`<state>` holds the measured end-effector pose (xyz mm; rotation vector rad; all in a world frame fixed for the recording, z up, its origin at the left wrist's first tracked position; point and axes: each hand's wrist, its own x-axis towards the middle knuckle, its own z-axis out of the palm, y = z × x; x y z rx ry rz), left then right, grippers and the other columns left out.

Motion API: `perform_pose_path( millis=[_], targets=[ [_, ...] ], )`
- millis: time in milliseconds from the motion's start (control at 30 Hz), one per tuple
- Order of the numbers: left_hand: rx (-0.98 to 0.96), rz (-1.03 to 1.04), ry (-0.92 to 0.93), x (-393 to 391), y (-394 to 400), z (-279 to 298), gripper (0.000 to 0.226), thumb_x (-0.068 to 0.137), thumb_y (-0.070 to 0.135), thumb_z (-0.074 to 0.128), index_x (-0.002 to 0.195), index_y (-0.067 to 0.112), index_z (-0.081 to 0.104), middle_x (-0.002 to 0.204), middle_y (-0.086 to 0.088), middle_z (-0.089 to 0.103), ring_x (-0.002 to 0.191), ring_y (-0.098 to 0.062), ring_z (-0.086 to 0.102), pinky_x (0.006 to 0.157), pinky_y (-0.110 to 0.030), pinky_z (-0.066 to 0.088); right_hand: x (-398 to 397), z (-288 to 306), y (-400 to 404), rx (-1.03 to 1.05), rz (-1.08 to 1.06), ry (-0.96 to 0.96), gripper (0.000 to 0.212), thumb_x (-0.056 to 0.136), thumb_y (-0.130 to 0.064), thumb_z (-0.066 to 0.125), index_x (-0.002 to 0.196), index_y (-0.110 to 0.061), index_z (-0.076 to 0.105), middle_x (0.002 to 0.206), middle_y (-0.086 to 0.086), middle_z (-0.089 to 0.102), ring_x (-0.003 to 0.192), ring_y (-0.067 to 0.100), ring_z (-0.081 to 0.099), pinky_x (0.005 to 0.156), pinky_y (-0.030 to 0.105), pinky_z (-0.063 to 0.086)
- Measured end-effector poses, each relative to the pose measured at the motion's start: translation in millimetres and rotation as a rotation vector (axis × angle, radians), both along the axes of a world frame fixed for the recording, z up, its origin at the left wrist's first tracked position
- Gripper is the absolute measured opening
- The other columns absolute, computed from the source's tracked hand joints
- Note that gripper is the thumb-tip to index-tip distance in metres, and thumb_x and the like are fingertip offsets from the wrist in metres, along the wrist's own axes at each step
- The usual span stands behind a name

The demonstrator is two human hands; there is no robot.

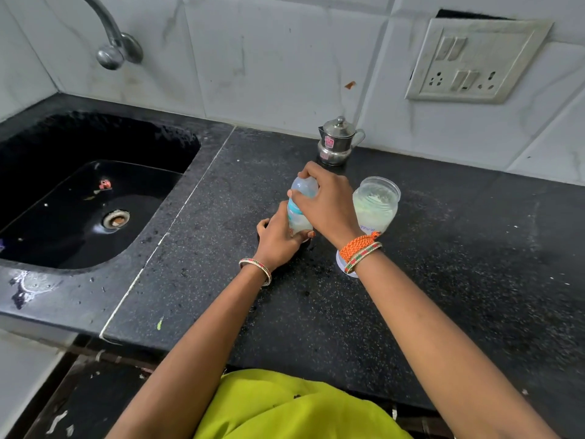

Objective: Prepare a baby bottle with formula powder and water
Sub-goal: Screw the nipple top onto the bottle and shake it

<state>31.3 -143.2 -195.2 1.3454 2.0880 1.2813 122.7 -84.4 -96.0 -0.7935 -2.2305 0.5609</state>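
Note:
A clear baby bottle (299, 210) with a teal ring and a clear cap stands on the black counter (443, 280), whitish contents at its bottom. My left hand (278, 240) wraps around its base. My right hand (326, 201) grips the cap and ring from above. Just right of the bottle stands an open clear jar (375, 204) with white formula powder inside. A white round lid (343, 264) lies on the counter, partly hidden under my right wrist.
A small steel pot with a lid (337, 142) stands against the tiled wall behind the bottle. A black sink (95, 191) with a tap (110, 42) lies to the left. A switch and socket panel (474, 61) is on the wall at right.

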Motion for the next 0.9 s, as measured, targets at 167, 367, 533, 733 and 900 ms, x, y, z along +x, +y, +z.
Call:
perform_pose_path(
  millis=[167,367,533,733,900],
  targets=[
    [0.004,0.004,-0.005,-0.5,0.7,3.9,0.053,0.082,0.03,0.069,0.124,0.021,0.038,0.107,0.01,0.059,0.106,-0.014,0.054,0.1,-0.038,0.021,2.4,-1.5,10.9,-0.04,0.07,0.006,0.024,0.074,-0.026,0.076,0.09,-0.012,0.065,0.082,-0.008,0.066,0.065,0.015,0.054,0.062,0.029,0.045],
    [-0.002,0.019,0.03,1.4,0.1,8.5,0.054,0.082,0.026,0.067,0.128,0.018,0.039,0.11,0.008,0.059,0.113,-0.017,0.053,0.113,-0.047,0.015,2.2,3.1,21.8,-0.15,0.126,-0.026,0.024,0.068,-0.021,0.08,0.085,-0.011,0.066,0.085,-0.013,0.066,0.079,0.023,0.066,0.073,0.044,0.055],
    [0.005,0.059,0.006,9.2,1.0,6.9,0.048,0.083,0.023,0.065,0.123,0.018,0.041,0.104,0.011,0.056,0.105,-0.012,0.05,0.114,-0.044,0.013,0.5,-1.9,21.5,-0.245,0.084,0.031,0.023,0.064,-0.022,0.081,0.079,-0.024,0.064,0.091,-0.002,0.073,0.082,0.021,0.067,0.074,0.045,0.056],
    [-0.037,-0.022,0.007,0.0,2.6,4.9,0.047,0.078,0.022,0.061,0.121,0.016,0.04,0.101,0.01,0.059,0.105,-0.018,0.06,0.112,-0.049,0.012,0.0,-19.8,-2.6,-0.032,0.004,0.099,0.025,0.075,-0.01,0.071,0.098,-0.013,0.063,0.102,-0.006,0.07,0.093,0.016,0.066,0.08,0.036,0.054],
    [-0.083,-0.056,0.013,-3.9,0.6,8.6,0.048,0.083,0.02,0.061,0.125,0.017,0.04,0.102,0.011,0.057,0.107,-0.016,0.058,0.113,-0.051,0.007,1.7,-34.6,-0.1,-0.057,0.033,0.17,0.029,0.082,-0.009,0.066,0.11,-0.009,0.06,0.123,0.0,0.063,0.114,0.014,0.059,0.094,0.026,0.048]
  ],
)
